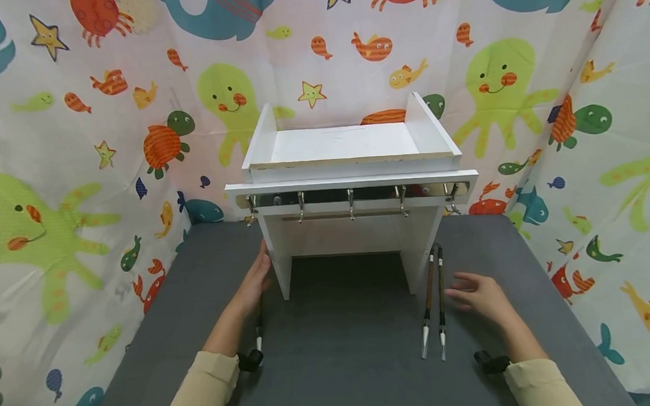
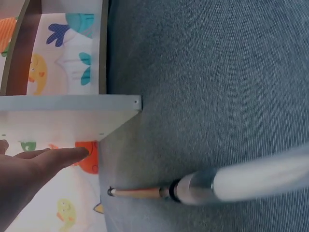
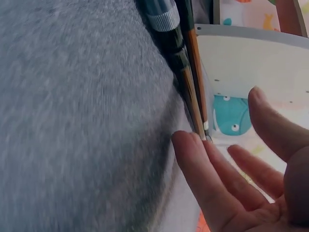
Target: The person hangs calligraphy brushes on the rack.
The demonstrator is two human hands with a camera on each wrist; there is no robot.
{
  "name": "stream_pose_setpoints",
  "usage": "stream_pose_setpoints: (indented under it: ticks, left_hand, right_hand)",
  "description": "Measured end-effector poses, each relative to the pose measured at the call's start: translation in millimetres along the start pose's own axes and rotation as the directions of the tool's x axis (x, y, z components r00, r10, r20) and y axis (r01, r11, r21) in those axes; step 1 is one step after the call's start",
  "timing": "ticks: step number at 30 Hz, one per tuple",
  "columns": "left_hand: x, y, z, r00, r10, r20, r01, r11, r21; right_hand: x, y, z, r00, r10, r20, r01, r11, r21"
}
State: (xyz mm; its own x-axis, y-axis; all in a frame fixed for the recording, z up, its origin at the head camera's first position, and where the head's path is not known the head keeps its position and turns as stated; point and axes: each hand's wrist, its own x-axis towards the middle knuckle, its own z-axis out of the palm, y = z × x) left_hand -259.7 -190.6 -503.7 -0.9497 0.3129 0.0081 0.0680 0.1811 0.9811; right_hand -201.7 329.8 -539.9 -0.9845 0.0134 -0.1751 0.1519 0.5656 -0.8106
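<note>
A white shelf rack (image 1: 351,168) stands on the grey table, with a row of metal hooks (image 1: 351,203) along its front bar. My left hand (image 1: 248,285) is at the rack's left side panel (image 1: 277,254), fingers extended along its outer face. Beside that hand lies a writing brush (image 1: 259,338), white tip toward me, partly hidden by the wrist. Two more brushes, one brown-handled (image 1: 429,289) and one darker (image 1: 442,295), lie side by side by the right panel. Just right of them my right hand (image 1: 484,297) hovers with loosely spread fingers, holding nothing.
The grey table (image 1: 356,373) runs from under the rack toward me. A curtain (image 1: 306,63) printed with sea animals hangs behind and along both sides. An open-topped tray (image 1: 344,144) forms the top of the rack.
</note>
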Motion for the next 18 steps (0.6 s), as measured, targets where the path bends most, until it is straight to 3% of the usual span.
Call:
stream_pose_setpoints:
  ticks: [8, 18]
  left_hand:
    - [2.6, -2.3, 7.5, 0.997, -0.072, -0.016, 0.069, 0.987, -0.143]
    - [8.3, -5.1, 13.1, 0.998, -0.069, -0.011, 0.066, 0.982, -0.177]
  right_hand:
    - [14.5, -4.2, 11.0, 0.998, 0.060, -0.034, -0.059, 0.998, 0.028]
    - [30.8, -8.0, 21.0, 0.980, 0.172, -0.096, -0.172, 0.985, 0.009]
